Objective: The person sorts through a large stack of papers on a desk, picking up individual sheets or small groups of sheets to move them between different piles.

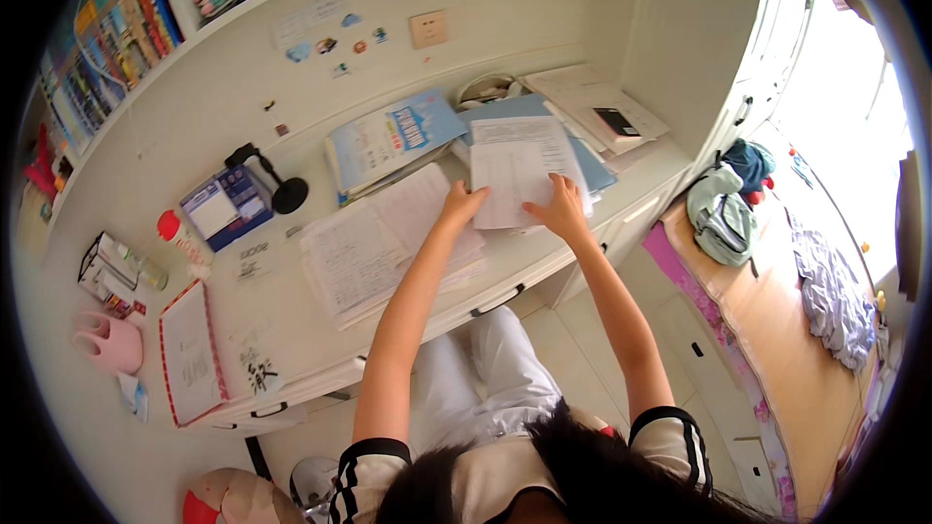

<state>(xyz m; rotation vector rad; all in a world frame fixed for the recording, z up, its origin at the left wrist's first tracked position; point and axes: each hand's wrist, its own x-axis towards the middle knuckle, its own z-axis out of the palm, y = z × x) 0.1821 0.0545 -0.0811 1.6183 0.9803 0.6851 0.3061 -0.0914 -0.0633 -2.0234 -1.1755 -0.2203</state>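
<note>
Two hands of mine are on one loose printed sheet, which lies flat on a blue folder toward the right end of the white worktop. My left hand pinches the sheet's lower left corner, fingers curled onto the paper. My right hand rests spread and flat along its lower edge, fingers open, pressing down rather than gripping.

The sheet's bottom edge sits near the front lip of the worktop, just above a drawer with a dark handle. To the left, touching distance from my left wrist, a thick open notebook of handwritten pages fills the middle; its soft, slightly wavy leaves reach almost to the front edge. Behind it a glossy blue booklet leans against the back wall. Beyond the folder, more white papers carry a small black flat device, close to the side wall, so there is little free room on the right.

Further left stand a black round-based desk lamp, a blue box, and a red-edged clipboard at the front corner. Bare worktop shows only between the clipboard and the notebook
</note>
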